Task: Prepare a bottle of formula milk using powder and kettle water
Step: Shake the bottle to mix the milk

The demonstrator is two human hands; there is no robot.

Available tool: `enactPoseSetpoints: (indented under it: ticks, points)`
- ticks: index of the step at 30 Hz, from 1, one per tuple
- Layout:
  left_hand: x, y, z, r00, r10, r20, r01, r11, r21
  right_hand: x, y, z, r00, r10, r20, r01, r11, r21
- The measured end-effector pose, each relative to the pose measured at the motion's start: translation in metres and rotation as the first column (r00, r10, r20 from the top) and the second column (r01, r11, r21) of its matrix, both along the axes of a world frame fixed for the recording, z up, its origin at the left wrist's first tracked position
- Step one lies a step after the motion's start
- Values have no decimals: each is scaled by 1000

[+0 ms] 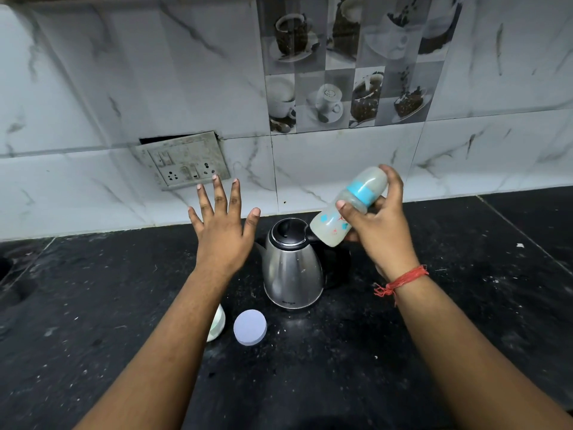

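My right hand (379, 231) grips a capped baby bottle (330, 223) with a blue collar. The bottle is tilted, its cap up to the right, and it hovers above the kettle's handle side. A steel kettle (291, 274) with a black lid stands shut on the black counter (403, 352). My left hand (221, 231) hovers left of the kettle, palm down, fingers spread, holding nothing. A round pale lid (250, 327) lies flat in front of the kettle. A white container (218, 324) next to it is mostly hidden by my left forearm.
A marble-tiled wall (341, 169) rises behind the counter, with a grimy socket plate (183, 161) at the left. A dark recess (6, 271) sits at the counter's far left edge. White specks are scattered over the counter.
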State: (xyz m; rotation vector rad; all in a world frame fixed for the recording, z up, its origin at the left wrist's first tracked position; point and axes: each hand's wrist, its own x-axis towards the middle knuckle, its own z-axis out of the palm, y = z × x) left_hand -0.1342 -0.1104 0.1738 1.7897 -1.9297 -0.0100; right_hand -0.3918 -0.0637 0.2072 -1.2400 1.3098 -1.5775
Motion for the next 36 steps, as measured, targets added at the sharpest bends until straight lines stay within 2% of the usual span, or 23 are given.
enactPoseSetpoints:
  ticks: [2, 4, 5, 6, 8, 10, 14, 15, 18, 19, 21, 23, 25, 28, 29, 33, 34, 36]
  points:
    - [0, -1, 0, 1000, -1, -1, 1, 1000, 2, 1, 1, -1, 995, 76, -65, -74, 997, 32]
    - [-2, -1, -1, 1000, -2, -2, 2, 1000, 0, 2, 2, -2, 939, 280, -202, -251, 955, 159]
    - [-3, -2, 0, 1000, -3, 0, 3, 1000, -2, 3, 4, -2, 919, 325, -225, -286, 939, 190]
    - [-3, -2, 0, 1000, -3, 2, 3, 1000, -2, 4, 3, -1, 929, 302, -213, -266, 947, 180]
    - [-4, -3, 0, 1000, -2, 4, 2, 1000, 1, 5, 2, 1, 985, 151, -82, -143, 985, 97]
    - [-3, -4, 0, 1000, 0, 6, -1, 1000, 2, 7, 1, 0, 996, 88, 24, -89, 995, 48]
    - [-3, -4, -1, 1000, -1, 3, 1, 1000, 2, 10, 6, -5, 926, 287, -243, -255, 954, 155]
    - [-3, -5, -1, 1000, -1, 0, 1, 1000, 1, 10, 6, -5, 938, 271, -217, -241, 958, 155]
    - [-2, -5, -1, 1000, 1, 1, -1, 1000, 7, 11, 5, -4, 996, 79, 31, -81, 995, 51]
    - [-2, -5, -1, 1000, 0, 4, 0, 1000, 12, 12, 4, -5, 997, 45, 54, -47, 999, 19]
    - [-3, -5, 0, 1000, -2, 8, 2, 1000, 15, 15, 4, -9, 992, 83, -92, -83, 997, 5]
    - [-3, -6, 1, 1000, -2, 8, 2, 1000, 10, 18, 7, -11, 949, 194, -249, -183, 981, 69]
    - [-5, -7, 2, 1000, -4, 5, 4, 1000, 10, 16, 6, -7, 966, 167, -197, -156, 985, 68]
    - [-4, -6, 2, 1000, -1, 14, 1, 1000, 6, 12, 3, 2, 998, 30, 52, -30, 1000, 6]
    - [-4, -6, 2, 1000, 0, 15, 0, 1000, 6, 13, 3, 2, 998, 27, 62, -27, 1000, 4]
    - [-5, -7, 2, 1000, 1, 10, -1, 1000, 5, 18, 9, -7, 959, 232, -162, -210, 968, 139]
    - [-5, -6, 2, 1000, 0, 10, 0, 1000, 3, 19, 10, -7, 967, 217, -133, -198, 970, 139]
    - [-5, -7, 3, 1000, 0, 12, 0, 1000, 1, 17, 9, -3, 994, 97, 46, -101, 992, 78]
